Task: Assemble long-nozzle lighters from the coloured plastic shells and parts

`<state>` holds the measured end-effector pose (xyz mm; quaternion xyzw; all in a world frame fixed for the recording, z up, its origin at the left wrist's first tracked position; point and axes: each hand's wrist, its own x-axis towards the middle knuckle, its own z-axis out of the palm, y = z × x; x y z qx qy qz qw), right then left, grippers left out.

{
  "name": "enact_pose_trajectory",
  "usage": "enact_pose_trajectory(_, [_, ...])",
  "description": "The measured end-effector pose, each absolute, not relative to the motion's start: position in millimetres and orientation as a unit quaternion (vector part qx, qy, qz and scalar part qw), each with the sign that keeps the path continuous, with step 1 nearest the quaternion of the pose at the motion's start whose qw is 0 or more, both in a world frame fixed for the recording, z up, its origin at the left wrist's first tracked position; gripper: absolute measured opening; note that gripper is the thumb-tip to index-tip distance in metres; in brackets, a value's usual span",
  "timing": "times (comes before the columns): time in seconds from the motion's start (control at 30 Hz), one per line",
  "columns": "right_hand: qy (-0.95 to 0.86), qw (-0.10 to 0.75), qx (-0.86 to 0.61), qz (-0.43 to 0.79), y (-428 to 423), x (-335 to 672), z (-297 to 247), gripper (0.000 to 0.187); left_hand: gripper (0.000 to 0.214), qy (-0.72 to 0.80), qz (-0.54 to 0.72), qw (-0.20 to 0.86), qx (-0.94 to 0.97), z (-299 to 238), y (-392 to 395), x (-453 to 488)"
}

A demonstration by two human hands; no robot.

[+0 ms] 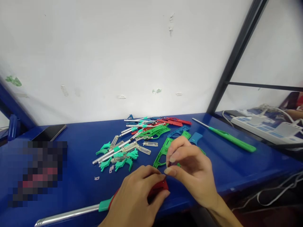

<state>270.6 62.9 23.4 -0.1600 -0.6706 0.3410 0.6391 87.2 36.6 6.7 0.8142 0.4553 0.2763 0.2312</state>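
My left hand (137, 197) is closed round the red plastic handle (158, 188) of a long lighter at the near edge of the blue table (71, 148). Its teal collar and metal tube (68, 216) stick out to the left. My right hand (189, 170) hovers just above the red handle's end, thumb and fingers pinched on a small part too tiny to name. A green handle shell (162, 154) lies directly behind my right hand.
A heap of lighter parts (139, 138) lies mid-table: teal triggers, metal tubes, clear inserts, and green, red and blue shells. A finished green lighter (227, 137) rests on the right. A phone (49, 132) lies far left. Power strips and cables (262, 124) sit on the right.
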Motion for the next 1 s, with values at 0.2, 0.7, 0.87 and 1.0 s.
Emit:
enact_pose_trajectory(0.2, [-0.675, 0.624, -0.124, 0.373, 63.2, 271.9, 24.0, 0.022, 0.019, 0.456, 0.279, 0.232, 0.812, 7.9, 34.7, 88.1])
enact_pose_trajectory(0.7, [-0.687, 0.640, -0.174, 0.296, 65.1, 273.8, 22.3, 0.021, 0.023, 0.460, 0.267, 0.230, 0.815, 9.9, 35.9, 88.7])
enact_pose_trajectory(0.87, [-0.695, 0.627, -0.156, 0.316, 65.4, 273.5, 22.7, 0.026, 0.019, 0.460, 0.272, 0.222, 0.815, 7.3, 36.3, 87.5])
enact_pose_trajectory(1.0, [-0.687, 0.636, -0.165, 0.311, 66.0, 273.6, 22.9, 0.024, 0.020, 0.458, 0.268, 0.234, 0.815, 7.2, 36.0, 87.4])
